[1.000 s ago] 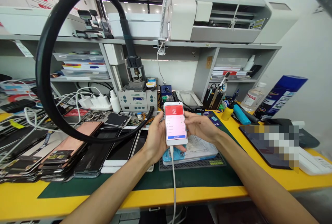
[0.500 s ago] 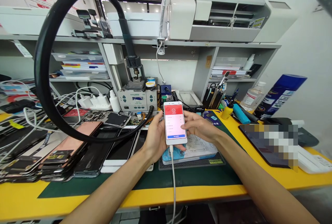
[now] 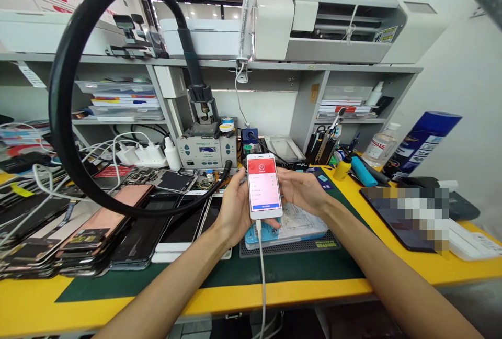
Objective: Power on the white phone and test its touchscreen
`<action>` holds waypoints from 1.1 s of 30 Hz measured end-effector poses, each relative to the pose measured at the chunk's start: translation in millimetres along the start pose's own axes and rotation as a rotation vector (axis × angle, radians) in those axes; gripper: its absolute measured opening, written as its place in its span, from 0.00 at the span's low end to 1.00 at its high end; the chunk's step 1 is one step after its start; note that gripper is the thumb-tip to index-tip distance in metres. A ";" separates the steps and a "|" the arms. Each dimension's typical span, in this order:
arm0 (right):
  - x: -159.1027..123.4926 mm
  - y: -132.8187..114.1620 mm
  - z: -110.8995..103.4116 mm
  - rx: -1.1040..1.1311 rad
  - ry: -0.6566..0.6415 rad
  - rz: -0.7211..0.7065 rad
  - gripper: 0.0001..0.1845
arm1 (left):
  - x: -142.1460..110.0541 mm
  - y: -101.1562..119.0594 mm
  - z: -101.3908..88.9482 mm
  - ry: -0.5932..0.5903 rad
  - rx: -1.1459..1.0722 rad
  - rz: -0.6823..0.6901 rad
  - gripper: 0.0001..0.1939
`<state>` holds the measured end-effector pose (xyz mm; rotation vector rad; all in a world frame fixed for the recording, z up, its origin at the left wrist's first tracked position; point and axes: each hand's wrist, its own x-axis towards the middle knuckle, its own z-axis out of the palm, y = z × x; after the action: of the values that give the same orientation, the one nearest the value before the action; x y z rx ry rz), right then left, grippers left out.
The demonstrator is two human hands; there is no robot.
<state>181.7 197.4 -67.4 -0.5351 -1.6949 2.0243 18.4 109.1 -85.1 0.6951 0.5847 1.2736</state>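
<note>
A white smartphone (image 3: 264, 186) is held upright above the bench, its lit screen showing a red banner with a sad face, a list and a blue bar at the bottom. My left hand (image 3: 234, 212) grips it from the left, with fingertips showing below its lower edge. Against its right edge, my right hand (image 3: 304, 190) is closed, its fingers partly hidden behind the phone and its thumb off the screen. From the phone's bottom port a white charging cable (image 3: 262, 271) hangs down past the bench edge. Under the phone lies a blue and clear plastic case (image 3: 301, 224).
Stacks of phone parts (image 3: 105, 224) cover the left, below a looped black hose (image 3: 58, 93). A hot-air station (image 3: 207, 151) stands behind. To the right are a dark tablet (image 3: 396, 224), a spray can (image 3: 423, 143) and a clear bottle (image 3: 380, 145). A green mat (image 3: 306, 268) lies in front.
My right thumb has lifted off the screen and drawn back to the phone's right edge. A few small green marks show on the list. The view has shifted slightly.
</note>
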 end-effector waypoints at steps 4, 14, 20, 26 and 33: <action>0.3 -0.7 3.3 0.002 0.024 0.008 0.24 | -0.7 1.4 1.5 -0.003 0.011 -0.006 0.34; 1.5 -0.3 3.9 0.000 0.029 -0.002 0.23 | -1.7 0.8 -0.1 -0.010 0.024 0.005 0.34; 0.7 -0.9 3.9 -0.004 0.032 -0.002 0.23 | -1.0 1.4 0.6 -0.012 0.022 0.002 0.34; 0.9 -0.2 4.3 -0.020 0.037 0.000 0.23 | -1.0 0.4 -0.2 -0.007 0.001 0.005 0.34; 0.5 -0.5 4.8 -0.034 0.042 0.001 0.23 | -0.6 0.1 -1.4 -0.010 0.005 0.003 0.34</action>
<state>178.6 193.8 -66.1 -0.5859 -1.7076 1.9741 17.2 108.7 -86.0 0.7059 0.5793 1.2715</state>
